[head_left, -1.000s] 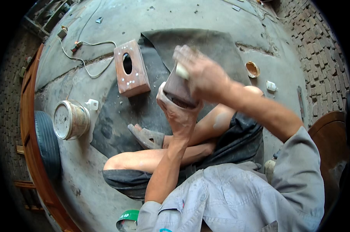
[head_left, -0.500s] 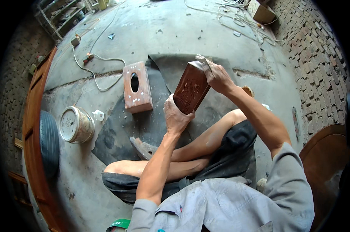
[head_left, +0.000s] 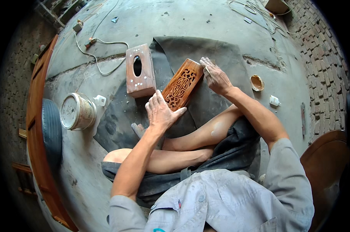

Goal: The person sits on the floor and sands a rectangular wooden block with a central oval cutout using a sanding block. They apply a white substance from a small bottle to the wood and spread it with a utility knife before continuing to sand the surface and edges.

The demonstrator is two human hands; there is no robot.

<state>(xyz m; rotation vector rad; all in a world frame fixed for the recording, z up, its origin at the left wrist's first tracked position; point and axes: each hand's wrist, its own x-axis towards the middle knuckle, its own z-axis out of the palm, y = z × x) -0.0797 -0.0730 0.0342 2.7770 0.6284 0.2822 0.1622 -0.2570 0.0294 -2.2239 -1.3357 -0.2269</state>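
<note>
Left hand point(head_left: 160, 111) is clasped round the carved box point(head_left: 181, 84); right hand point(head_left: 217, 79), hold unclear; judged stiff, fretwork point(head_left: 177, 91) fragile, best gripped by plain sides point(head_left: 195, 86).

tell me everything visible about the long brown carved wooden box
The long brown carved wooden box has a slightly glossy face with scrolls and dark gaps around a rounded central motif, and a plain band at the far end. It slants, far end to the right. The left hand holds its near end; the right hand is at its far right corner. Its underside is hidden.
</note>
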